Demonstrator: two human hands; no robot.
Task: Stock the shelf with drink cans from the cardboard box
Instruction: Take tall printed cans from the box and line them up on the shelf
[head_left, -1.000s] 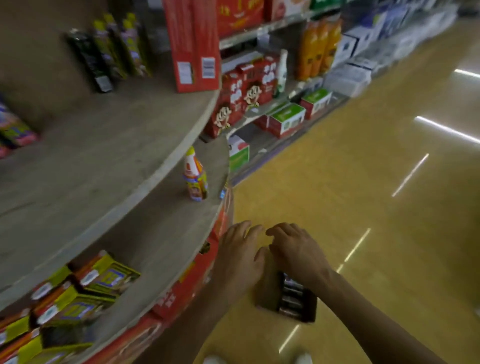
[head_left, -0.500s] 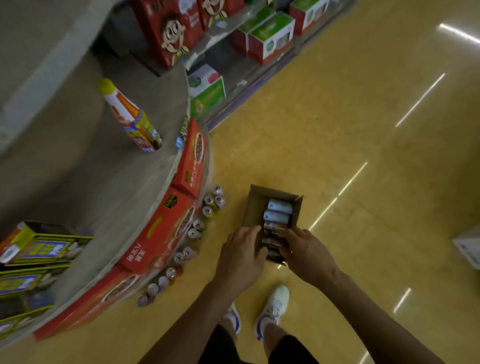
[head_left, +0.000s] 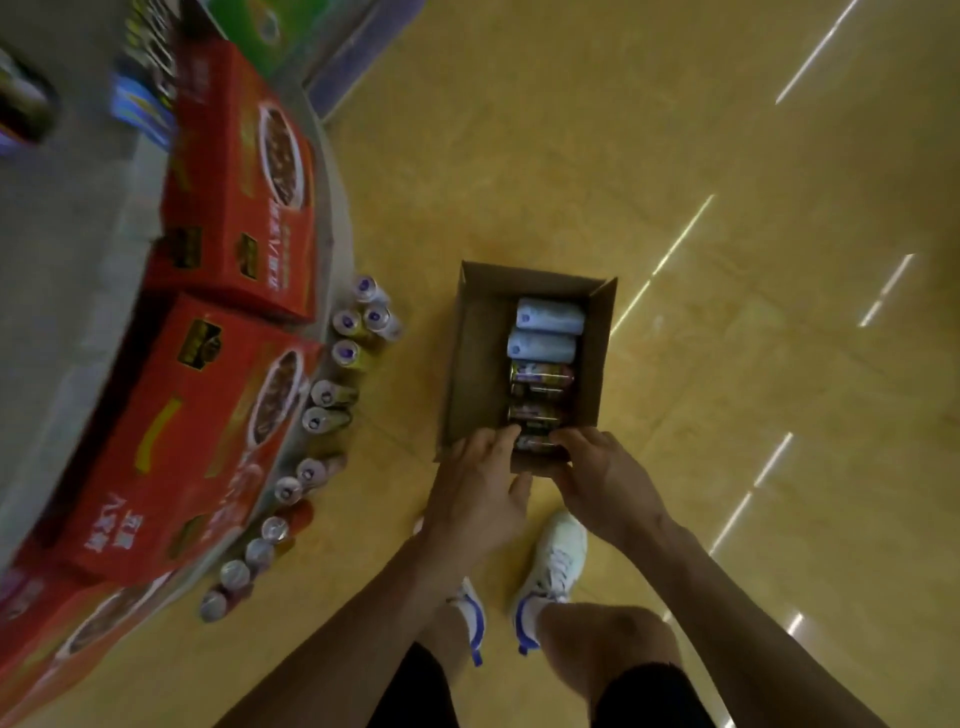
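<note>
— Starting nearest, what is down by the feet?

— Two white shoes with blue trim, the left shoe (head_left: 470, 618) and the right shoe (head_left: 553, 558), both on the yellow floor (head_left: 727, 415).

— And the hands?

— Just past the shoes, at the near end of the cardboard box (head_left: 475, 353). The left hand (head_left: 475, 493) has fairly straight fingers, with its tips touching the nearest can (head_left: 535, 444). The right hand (head_left: 605, 480) curls its fingers over that can's other end. The two hands are close together but apart.

— What is in the box?

— One row of cans lying on their sides along its right wall. There are two pale cans (head_left: 548, 330) at the far end and dark cans (head_left: 540, 395) nearer. I see at least three dark ones, but the hands cover the near end, so I cannot count them for sure.

— What stands between the box and the shelf?

— A curved line of floor cans (head_left: 324, 395), upright, left of the box and hugging the rounded foot of the shelf (head_left: 62, 234). I count twelve tops. Above them are three red cartons (head_left: 197, 431) on the lowest board, and the nearest one is cut off by the edge of the view.

— And farthest away?

— One green box (head_left: 270, 31) at the top, too blurred to read.
</note>
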